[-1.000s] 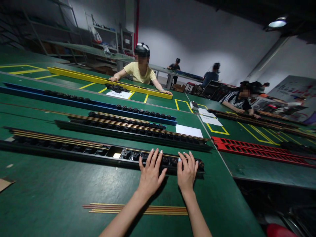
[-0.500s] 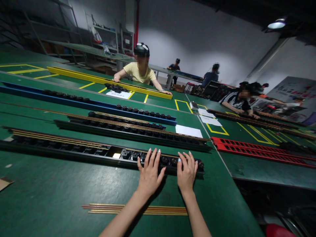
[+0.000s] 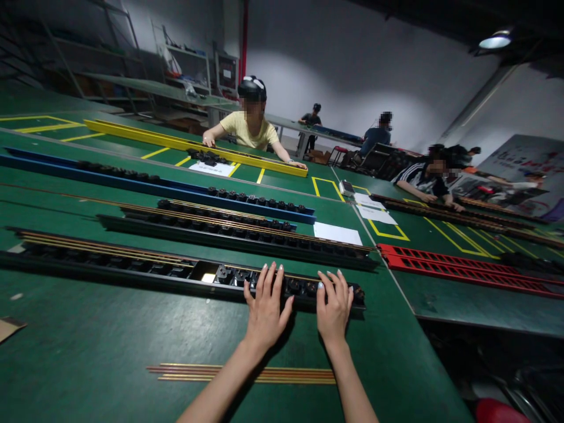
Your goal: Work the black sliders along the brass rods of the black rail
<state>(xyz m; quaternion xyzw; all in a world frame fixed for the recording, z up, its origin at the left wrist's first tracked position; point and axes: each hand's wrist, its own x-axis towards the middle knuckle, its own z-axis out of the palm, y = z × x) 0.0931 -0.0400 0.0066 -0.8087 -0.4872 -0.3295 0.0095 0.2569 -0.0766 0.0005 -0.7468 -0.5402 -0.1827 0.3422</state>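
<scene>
A long black rail [image 3: 145,281] lies across the green table, with black blocks and thin brass rods [image 3: 110,249] along it. My left hand [image 3: 265,311] rests on the rail right of its middle, fingers spread over the blocks, thumb apart. Near the rail's right end lies my right hand [image 3: 333,305], its fingers also apart on the blocks and front edge. Neither hand is wrapped round anything. What lies under the fingertips is partly hidden. Nearer to me, several loose brass and copper rods [image 3: 299,376] pass beneath my left forearm.
Behind are a second black rail [image 3: 229,234], a blue rail [image 3: 176,189] and a white paper [image 3: 337,234]. Red slotted rails [image 3: 458,270] lie right. Across the table, a person in yellow [image 3: 249,126] touches a yellow rail [image 3: 176,144]. Cardboard [image 3: 9,329] lies at the left edge.
My left hand has shifted very slightly to the left along the rail, its fingertips a little higher in view. My right hand stays in place.
</scene>
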